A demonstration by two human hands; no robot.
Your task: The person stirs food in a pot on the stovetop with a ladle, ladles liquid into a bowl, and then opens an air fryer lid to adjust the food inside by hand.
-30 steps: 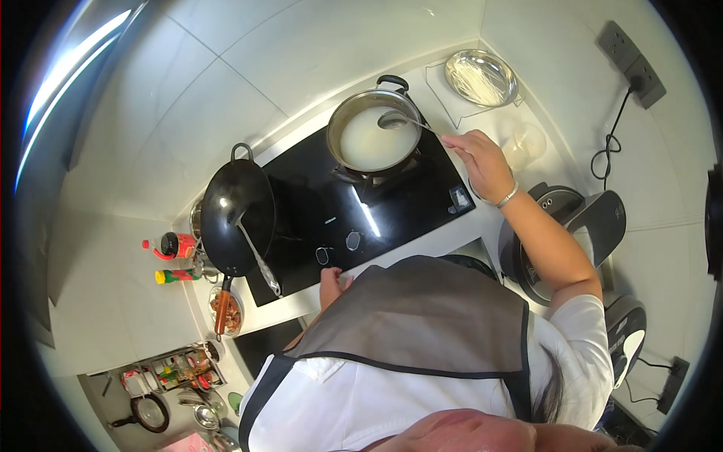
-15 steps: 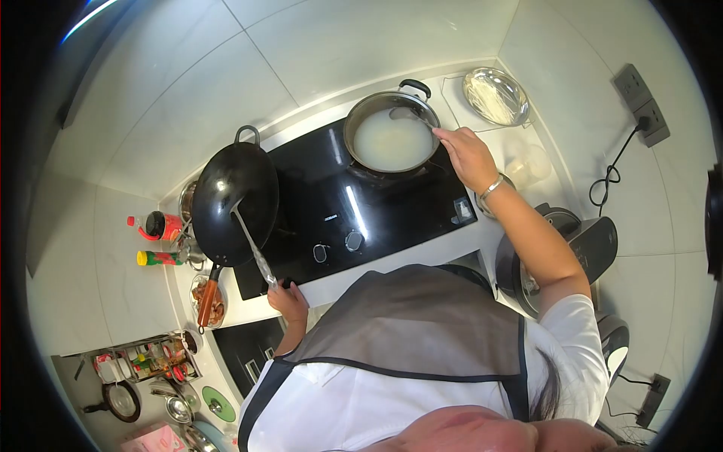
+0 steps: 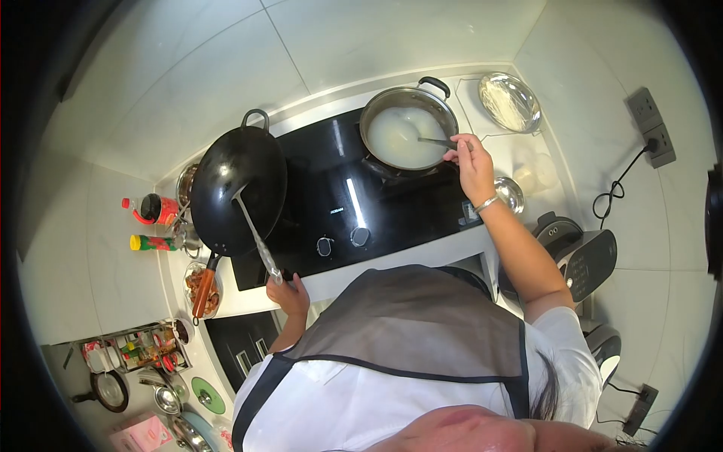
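My right hand is closed around the handle of a metal ladle. The ladle's head is sunk in cloudy white liquid and hidden there. That liquid fills much of a steel pot on the back right of the black cooktop. At the cooktop's front edge, my left hand grips the end of a metal spatula. The spatula's far end rests inside a black wok, which stands on the left with its wooden handle toward me.
Right of the pot lies a clear dish of pale noodles. A metal bowl and a dark cooker stand along the right counter. At left are a red-labelled bottle, a yellow-capped bottle and a bowl of brown food.
The ladle has gone from the pot's back right rim down into the liquid, its head now hidden. My right hand has moved slightly nearer me. The left hand still grips the spatula.
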